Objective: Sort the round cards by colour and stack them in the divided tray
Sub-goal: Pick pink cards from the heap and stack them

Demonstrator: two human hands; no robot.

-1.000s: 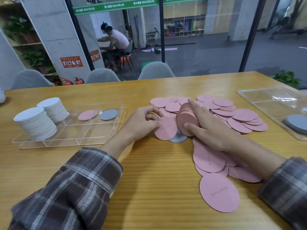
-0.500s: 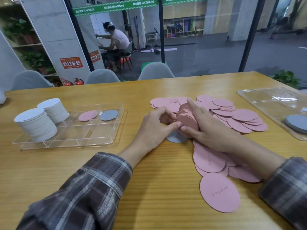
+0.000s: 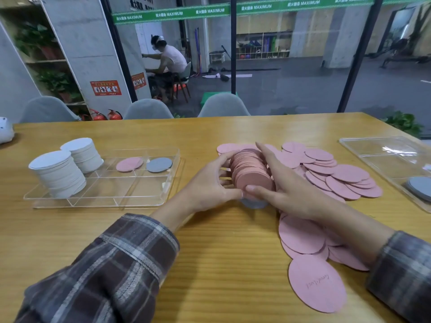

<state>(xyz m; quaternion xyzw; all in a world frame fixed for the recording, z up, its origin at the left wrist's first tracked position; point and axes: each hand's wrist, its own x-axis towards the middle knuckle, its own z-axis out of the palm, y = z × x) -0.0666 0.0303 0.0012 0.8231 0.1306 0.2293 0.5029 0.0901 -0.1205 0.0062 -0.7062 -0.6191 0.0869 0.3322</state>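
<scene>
Gym lounge, looks like.
Glass wall (image 3: 291,89) with green MAXIMUM banner (image 3: 210,11) at 12 o'clock, equipment cubbies (image 3: 262,46) behind, workout machine (image 3: 401,52) at 2.

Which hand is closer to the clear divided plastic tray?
Left. The left hand sits just right of the clear divided tray; the right hand is farther right, across the pink round-card stack.

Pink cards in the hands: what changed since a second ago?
The left hand moved right, added its single pink card to the pink bundle in the right hand, and now grips the bundle too. The grey card underneath, the loose pink cards and the divided tray stayed put.
</scene>
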